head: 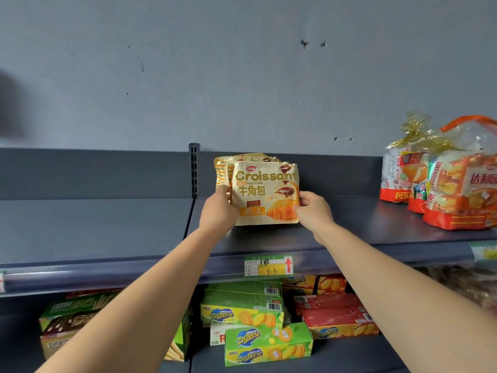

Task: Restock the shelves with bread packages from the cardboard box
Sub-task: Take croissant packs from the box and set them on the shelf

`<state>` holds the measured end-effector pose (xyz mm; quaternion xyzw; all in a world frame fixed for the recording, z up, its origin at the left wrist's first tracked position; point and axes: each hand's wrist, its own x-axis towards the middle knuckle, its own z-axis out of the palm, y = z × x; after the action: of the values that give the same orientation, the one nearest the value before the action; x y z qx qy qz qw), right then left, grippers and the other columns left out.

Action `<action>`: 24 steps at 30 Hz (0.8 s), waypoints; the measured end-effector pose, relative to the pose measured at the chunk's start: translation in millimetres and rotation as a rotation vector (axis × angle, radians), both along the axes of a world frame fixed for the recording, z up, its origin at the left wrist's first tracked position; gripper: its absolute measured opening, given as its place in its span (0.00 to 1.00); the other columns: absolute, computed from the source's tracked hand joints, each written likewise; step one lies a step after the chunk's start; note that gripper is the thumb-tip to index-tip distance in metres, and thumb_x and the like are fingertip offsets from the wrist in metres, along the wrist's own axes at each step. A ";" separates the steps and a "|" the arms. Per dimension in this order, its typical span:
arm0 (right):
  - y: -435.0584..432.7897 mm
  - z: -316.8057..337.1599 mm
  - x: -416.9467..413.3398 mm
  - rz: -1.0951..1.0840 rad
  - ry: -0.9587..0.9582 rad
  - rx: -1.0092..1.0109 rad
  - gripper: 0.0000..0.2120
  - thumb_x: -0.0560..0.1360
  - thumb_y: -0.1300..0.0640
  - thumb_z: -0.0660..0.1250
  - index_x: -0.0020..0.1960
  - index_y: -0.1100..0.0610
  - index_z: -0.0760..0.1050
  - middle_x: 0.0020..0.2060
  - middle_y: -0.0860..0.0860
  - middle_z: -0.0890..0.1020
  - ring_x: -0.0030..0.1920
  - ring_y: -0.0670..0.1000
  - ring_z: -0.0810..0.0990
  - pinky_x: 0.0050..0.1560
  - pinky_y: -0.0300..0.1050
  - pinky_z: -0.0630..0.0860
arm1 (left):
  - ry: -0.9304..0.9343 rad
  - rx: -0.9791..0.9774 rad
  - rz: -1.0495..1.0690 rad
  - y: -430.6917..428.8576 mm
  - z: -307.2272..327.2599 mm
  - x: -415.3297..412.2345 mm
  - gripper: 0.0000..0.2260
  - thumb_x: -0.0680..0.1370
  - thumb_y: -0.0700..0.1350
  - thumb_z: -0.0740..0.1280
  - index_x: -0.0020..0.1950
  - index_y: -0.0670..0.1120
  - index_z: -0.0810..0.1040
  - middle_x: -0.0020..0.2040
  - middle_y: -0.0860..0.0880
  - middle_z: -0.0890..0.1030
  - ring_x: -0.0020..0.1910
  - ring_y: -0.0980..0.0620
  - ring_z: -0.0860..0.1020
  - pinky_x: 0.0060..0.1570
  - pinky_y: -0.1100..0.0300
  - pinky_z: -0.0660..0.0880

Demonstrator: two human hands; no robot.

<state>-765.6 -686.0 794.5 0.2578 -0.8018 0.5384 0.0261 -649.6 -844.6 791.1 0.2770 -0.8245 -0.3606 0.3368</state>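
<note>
A cream and yellow croissant package [265, 192] stands upright on the dark top shelf [336, 230], at the front of a short row of the same croissant packages [243, 158]. My left hand [219, 207] grips its left edge. My right hand [313, 207] pinches its right edge. Both arms reach up from below. The cardboard box is out of view.
Large orange bread bags [451, 189] tied with gold ribbon stand at the shelf's right end. The shelf section to the left [94, 227] holds nothing. A price tag [268, 265] sits on the shelf lip. Green, yellow and red biscuit boxes [269, 343] fill the shelf below.
</note>
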 end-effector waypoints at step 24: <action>15.6 -4.2 20.7 0.013 0.052 0.181 0.23 0.79 0.60 0.63 0.73 0.55 0.63 0.68 0.54 0.72 0.66 0.55 0.71 0.52 0.43 0.68 | -0.202 -0.114 -0.045 5.1 -7.2 17.6 0.18 0.76 0.43 0.68 0.64 0.46 0.68 0.59 0.45 0.79 0.56 0.44 0.77 0.50 0.52 0.75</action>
<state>-744.9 -670.4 790.2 0.2783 -0.8446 0.4570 0.0201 -632.0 -839.5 783.9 0.2736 -0.8794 -0.2910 0.2591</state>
